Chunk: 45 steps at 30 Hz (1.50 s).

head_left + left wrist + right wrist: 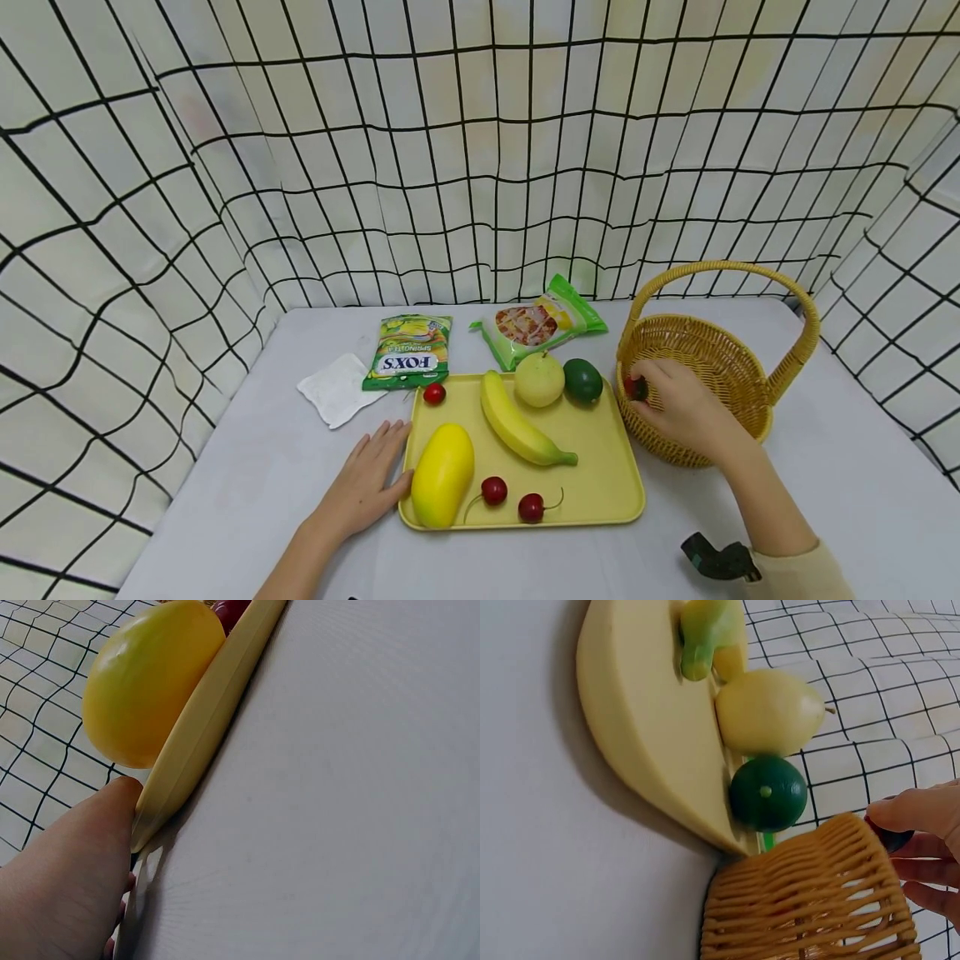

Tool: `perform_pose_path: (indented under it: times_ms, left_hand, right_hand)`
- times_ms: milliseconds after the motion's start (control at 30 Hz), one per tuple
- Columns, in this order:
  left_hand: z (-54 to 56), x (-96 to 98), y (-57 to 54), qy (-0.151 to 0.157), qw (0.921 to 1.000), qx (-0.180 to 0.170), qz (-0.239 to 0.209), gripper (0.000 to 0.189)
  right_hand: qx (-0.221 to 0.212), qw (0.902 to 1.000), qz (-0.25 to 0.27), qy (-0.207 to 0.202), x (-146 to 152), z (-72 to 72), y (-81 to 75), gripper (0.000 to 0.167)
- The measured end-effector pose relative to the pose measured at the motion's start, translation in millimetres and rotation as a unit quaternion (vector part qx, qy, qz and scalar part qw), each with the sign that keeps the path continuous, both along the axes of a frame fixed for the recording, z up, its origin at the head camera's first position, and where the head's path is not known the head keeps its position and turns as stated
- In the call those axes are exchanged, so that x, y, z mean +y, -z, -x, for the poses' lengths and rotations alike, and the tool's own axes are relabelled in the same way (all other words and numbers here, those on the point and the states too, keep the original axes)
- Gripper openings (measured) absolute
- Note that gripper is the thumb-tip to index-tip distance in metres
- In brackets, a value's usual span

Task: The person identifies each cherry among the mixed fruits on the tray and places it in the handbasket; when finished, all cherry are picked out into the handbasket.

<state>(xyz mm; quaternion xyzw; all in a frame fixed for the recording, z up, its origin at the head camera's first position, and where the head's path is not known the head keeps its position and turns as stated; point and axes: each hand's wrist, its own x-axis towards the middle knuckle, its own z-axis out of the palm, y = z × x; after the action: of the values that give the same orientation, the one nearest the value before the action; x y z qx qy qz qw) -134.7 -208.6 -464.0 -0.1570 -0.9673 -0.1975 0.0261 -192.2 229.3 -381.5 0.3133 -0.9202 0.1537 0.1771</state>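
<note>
My right hand [678, 408] pinches a small dark red fruit [636, 388] between thumb and fingers, at the left rim of a wicker basket [750, 417]. The fruit's kind is hard to tell; it looks nearly black in the right wrist view. My left hand [367, 479] lies flat on the table, its thumb touching the left edge of a yellow tray [592, 492]. On the tray are a mango [443, 475], a banana [521, 425], a pale yellow-green pear [539, 380], a dark green round fruit [582, 381] and cherries, one cherry [531, 507] near the front edge.
Behind the tray lie a green FOX'S candy bag [408, 352] and a green snack packet [536, 327]. A white napkin [339, 390] is at the left. The basket's tall handle [720, 268] arches above it. A black curved object [720, 558] is by the right forearm.
</note>
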Motion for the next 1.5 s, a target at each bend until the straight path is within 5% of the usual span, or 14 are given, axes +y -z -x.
perform_pose_path:
  times_ms: [533,1500]
  left_hand:
    - [0.4,0.9,-1.1,-0.001,1.0,-0.003,0.002,0.065]
    - [-1.0,1.3,-0.3,-0.003,1.0,-0.001,0.004,0.065]
  right_hand:
    - [-0.045,0.9974,-0.009,0.056,21,9.9,11.9,0.035]
    - [-0.081,0.9936,-0.052,0.06,35,21.3,38.7,0.031]
